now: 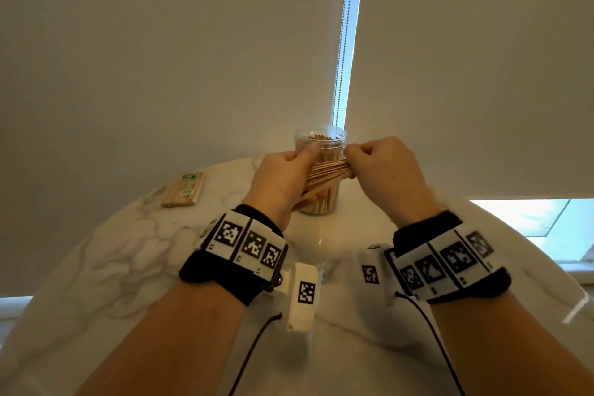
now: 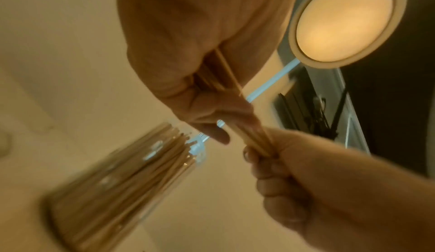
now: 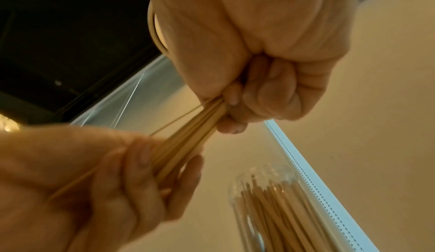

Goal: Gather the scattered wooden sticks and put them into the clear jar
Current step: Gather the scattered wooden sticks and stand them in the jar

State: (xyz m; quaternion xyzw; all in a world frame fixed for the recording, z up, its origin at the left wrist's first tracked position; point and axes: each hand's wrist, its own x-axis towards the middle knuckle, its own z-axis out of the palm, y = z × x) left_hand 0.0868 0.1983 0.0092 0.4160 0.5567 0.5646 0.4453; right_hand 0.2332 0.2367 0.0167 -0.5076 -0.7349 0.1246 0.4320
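Marble-patterned white round tabletop (image 1: 135, 267) fills the lower half of the head view, with pale roller blinds (image 1: 160, 58) behind it and a beaded blind chain (image 1: 343, 42) hanging in the bright gap at twelve o'clock. At ten o'clock on the table lies a flat wrapped packet of wooden sticks with green labels (image 1: 184, 189), well apart from the hands. Next comes the left hand (image 1: 281, 178), raised above the table, its fingers curled round one end of a loose bundle of thin wooden sticks (image 1: 326, 172); the left wrist view shows the sticks running through its closed palm. Directly behind the bundle, at twelve o'clock, stands the clear round plastic jar (image 1: 319, 151), upright and uncapped, already packed with upright wooden sticks. The bundle lies roughly level in front of the jar's upper half, fanning out towards the left hand and drawn tight at the other end. That tight end is pinched in the right hand (image 1: 381, 167), whose fingers are curled into a fist round it, as the right wrist view shows. Both wrists wear black bands with white square-coded marker blocks (image 1: 249, 243). At three o'clock a strip of window shows below the blind.
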